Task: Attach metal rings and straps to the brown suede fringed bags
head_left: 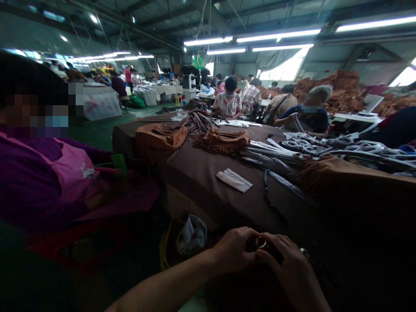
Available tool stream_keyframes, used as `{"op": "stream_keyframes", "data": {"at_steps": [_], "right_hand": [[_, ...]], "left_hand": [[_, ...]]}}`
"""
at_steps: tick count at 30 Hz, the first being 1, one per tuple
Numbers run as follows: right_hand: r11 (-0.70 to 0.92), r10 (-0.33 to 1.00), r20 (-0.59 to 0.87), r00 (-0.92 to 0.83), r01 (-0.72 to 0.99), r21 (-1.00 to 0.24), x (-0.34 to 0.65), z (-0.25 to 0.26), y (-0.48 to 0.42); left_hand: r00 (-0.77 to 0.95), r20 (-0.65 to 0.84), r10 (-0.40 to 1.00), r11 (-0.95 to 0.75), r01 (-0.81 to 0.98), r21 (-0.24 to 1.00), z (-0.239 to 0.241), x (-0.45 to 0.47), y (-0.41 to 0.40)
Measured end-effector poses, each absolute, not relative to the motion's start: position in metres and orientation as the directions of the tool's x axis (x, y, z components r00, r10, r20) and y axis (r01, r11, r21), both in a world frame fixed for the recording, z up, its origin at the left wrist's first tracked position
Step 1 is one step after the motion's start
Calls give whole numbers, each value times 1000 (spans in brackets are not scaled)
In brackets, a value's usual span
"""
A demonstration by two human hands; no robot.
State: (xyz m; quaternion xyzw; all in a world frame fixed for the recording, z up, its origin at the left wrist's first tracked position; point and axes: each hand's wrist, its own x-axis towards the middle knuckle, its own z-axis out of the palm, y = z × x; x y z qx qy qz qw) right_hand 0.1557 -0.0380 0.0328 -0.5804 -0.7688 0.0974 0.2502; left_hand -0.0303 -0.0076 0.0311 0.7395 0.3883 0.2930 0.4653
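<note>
Low in the head view, my left hand (235, 250) and my right hand (286, 256) meet with their fingertips close together. A small shiny metal ring (261, 243) shows between them, set against dark brown material. Both hands are closed around this spot, with fingers bent and thumbs inward. Beneath my right hand the dark brown material runs down into shadow, and thin strands hang at its right side. Its full shape is too dark to make out.
A brown-covered table (208, 177) bears a clear plastic packet (234, 180), fringed brown pieces (161, 138) and wrapped grey strips (328, 145). A bag-lined bin (192, 235) stands left of my hands. A co-worker in purple (61, 173) sits at left near a green comb (118, 165).
</note>
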Motion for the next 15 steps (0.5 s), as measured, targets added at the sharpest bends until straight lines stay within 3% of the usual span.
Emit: {"op": "stream_keyframes", "data": {"at_steps": [5,9,15], "right_hand": [[276,954,247,-168,812,-514,155,30,-33],[306,947,243,-210,815,-492,150,32,-33],[374,919,295,-261,810,-452,150,23,-34]], "left_hand": [[465,77,882,-191,201,961,22,-32,-10],[435,13,901,-80,136,987,16,-30,-11],[441,-26,897,-101,263,959,19,-33,-12]]}}
